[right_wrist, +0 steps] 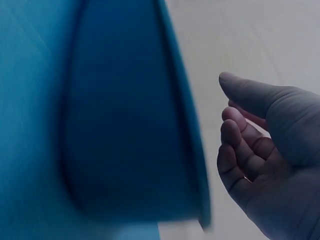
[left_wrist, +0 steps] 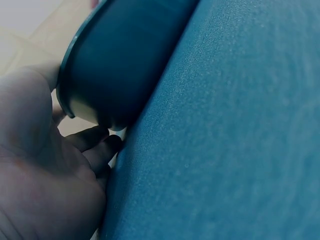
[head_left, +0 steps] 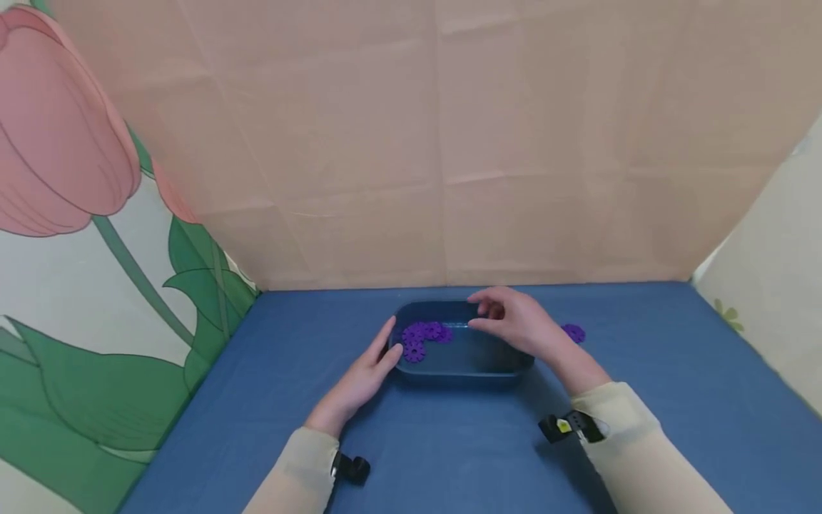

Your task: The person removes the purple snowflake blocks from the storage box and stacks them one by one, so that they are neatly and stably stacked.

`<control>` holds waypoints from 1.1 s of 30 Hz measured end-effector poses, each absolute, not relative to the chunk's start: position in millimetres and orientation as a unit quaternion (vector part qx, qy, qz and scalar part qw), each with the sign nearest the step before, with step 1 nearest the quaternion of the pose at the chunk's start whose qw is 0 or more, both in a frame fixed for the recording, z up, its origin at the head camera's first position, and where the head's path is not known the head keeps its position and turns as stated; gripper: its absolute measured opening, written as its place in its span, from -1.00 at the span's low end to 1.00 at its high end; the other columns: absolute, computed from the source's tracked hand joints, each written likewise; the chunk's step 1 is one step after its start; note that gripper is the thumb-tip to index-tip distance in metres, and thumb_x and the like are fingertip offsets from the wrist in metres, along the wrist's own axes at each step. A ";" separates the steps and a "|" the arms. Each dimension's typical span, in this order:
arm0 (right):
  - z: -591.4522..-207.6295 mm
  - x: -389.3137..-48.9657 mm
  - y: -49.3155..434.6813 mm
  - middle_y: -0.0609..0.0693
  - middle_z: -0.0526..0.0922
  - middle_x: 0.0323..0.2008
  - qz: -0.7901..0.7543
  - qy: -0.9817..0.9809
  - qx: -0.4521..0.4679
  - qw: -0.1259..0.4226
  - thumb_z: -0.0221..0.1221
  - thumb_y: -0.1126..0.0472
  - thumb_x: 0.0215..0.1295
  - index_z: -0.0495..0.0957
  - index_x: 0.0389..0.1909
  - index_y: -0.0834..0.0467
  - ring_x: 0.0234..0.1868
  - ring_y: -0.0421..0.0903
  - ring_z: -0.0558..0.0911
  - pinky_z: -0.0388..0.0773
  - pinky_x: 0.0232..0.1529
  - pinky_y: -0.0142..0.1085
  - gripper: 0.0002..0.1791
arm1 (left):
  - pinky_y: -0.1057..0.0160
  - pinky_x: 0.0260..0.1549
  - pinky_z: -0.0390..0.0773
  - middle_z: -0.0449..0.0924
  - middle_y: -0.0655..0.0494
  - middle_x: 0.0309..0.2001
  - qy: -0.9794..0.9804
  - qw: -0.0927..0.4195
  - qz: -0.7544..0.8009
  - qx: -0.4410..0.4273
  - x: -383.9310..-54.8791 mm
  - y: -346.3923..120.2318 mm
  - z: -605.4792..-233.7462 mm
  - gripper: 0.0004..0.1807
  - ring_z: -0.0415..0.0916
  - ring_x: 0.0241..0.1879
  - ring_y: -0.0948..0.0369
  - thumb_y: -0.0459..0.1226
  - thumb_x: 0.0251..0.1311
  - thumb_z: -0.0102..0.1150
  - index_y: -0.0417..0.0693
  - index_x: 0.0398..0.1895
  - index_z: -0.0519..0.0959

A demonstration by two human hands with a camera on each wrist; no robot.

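Note:
A dark blue plastic tray (head_left: 462, 368) stands on the blue cloth. Several purple flower-shaped discs (head_left: 414, 350) lie inside it, bunched at its left end. My left hand (head_left: 356, 382) grips that end, its thumb on the rim and its fingers along the outer wall. In the left wrist view, the fingertips (left_wrist: 102, 142) curl in by the tray's lower edge. Over the tray's right half hovers my right hand (head_left: 514, 318), thumb and index finger apart and the other fingers loosely curled. Nothing shows between them in the right wrist view.
Just right of the tray, another purple disc (head_left: 574, 333) lies on the blue cloth (head_left: 655, 400), partly behind my right forearm. A beige sheet (head_left: 443, 157) hangs along the back edge. On the left rises a wall with painted tulips (head_left: 61, 128); a pale wall (head_left: 770, 285) stands right.

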State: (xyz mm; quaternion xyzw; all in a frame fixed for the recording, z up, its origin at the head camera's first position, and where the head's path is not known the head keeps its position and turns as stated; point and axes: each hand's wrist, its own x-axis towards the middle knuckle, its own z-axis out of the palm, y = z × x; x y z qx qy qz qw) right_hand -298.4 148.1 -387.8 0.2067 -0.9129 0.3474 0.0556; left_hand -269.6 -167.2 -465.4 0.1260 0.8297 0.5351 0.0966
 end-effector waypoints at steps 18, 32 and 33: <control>-422.7 -317.6 70.1 -0.09 0.60 -0.26 0.348 -0.893 0.283 -0.031 0.39 0.10 0.17 0.62 0.06 -0.05 -0.30 -0.17 0.53 0.53 -0.27 -0.25 -0.60 | -0.26 0.34 -0.12 -0.15 0.48 0.49 0.823 0.100 0.544 0.125 -270.3 -166.6 -465.8 -0.24 -0.22 0.49 0.20 0.36 0.27 -0.15 0.69 0.50 -0.13; -440.9 -320.8 59.3 -0.01 0.59 -0.23 0.296 -0.906 0.302 -0.033 0.41 0.10 0.15 0.62 0.06 0.00 -0.30 -0.17 0.53 0.54 -0.20 -0.21 -0.57 | -0.28 0.33 -0.12 -0.15 0.45 0.51 0.823 0.099 0.544 0.128 -269.5 -166.9 -465.1 -0.24 -0.21 0.49 0.17 0.35 0.28 -0.16 0.67 0.50 -0.14; -441.8 -321.1 58.9 -0.01 0.59 -0.24 0.290 -0.907 0.302 -0.033 0.41 0.09 0.15 0.63 0.06 0.00 -0.31 -0.18 0.52 0.54 -0.21 -0.21 -0.57 | -0.27 0.34 -0.11 -0.14 0.45 0.51 0.824 0.098 0.544 0.128 -269.2 -167.2 -464.9 -0.24 -0.21 0.49 0.17 0.35 0.28 -0.15 0.68 0.50 -0.14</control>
